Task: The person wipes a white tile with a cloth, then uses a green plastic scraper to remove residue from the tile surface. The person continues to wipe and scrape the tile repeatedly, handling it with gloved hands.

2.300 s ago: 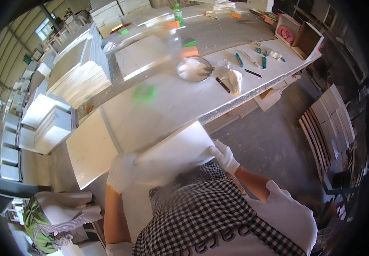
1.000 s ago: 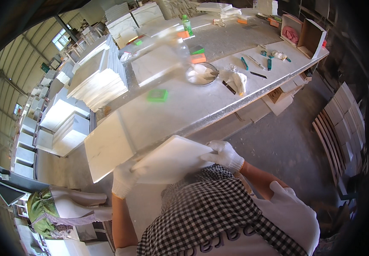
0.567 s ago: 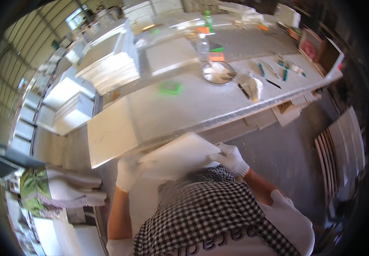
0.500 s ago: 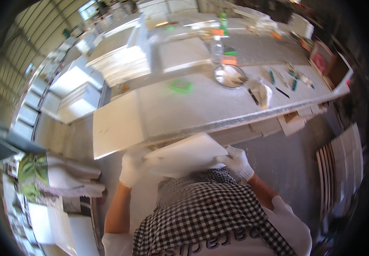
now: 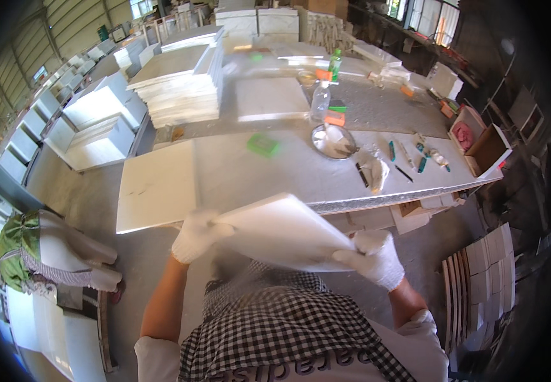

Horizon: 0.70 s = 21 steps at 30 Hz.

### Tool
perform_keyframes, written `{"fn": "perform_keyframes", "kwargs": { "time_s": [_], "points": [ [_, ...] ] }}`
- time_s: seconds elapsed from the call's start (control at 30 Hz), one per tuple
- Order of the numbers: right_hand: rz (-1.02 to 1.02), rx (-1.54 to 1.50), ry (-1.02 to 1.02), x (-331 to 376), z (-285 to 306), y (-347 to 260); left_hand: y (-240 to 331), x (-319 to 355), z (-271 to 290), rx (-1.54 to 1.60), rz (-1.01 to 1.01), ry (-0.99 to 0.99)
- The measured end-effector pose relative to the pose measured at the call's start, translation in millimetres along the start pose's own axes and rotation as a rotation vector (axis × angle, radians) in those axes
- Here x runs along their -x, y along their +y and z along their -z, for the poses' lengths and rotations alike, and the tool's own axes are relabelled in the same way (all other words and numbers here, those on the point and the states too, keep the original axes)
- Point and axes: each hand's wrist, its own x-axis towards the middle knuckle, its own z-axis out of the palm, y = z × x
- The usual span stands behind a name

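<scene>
Since half a second earlier, the white slab (image 5: 285, 232) had swung up to a steeper tilt in front of the person's chest, and the view had lifted to take in more of the long worktable (image 5: 301, 175). The left hand (image 5: 196, 235), in a white glove, gripped the slab's left edge with fingers curled around it; the right hand (image 5: 374, 258), also gloved, clasped the lower right corner. The slab was held in the air just short of the table's near edge, clear of it. On the table lay a flat white tile (image 5: 157, 184), a green sponge (image 5: 262, 144), a metal bowl (image 5: 334, 141) and a clear bottle (image 5: 320, 102). A stack of slabs (image 5: 180, 89) stood behind.
</scene>
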Motion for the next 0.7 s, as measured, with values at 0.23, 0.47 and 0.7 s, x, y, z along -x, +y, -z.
{"fn": "perform_keyframes", "kwargs": {
  "time_s": [0.23,0.47,0.7],
  "points": [
    [-0.074,-0.012,-0.058,5,-2,5,-5,-13,-1,-0.142,-0.006,-0.025],
    [0.085,-0.17,0.044,11,-12,9,39,-26,-9,-0.282,-0.118,-0.059],
    [-0.034,-0.375,0.286,18,18,-1,107,-105,4,-0.25,-0.461,-0.187]
  ]
}}
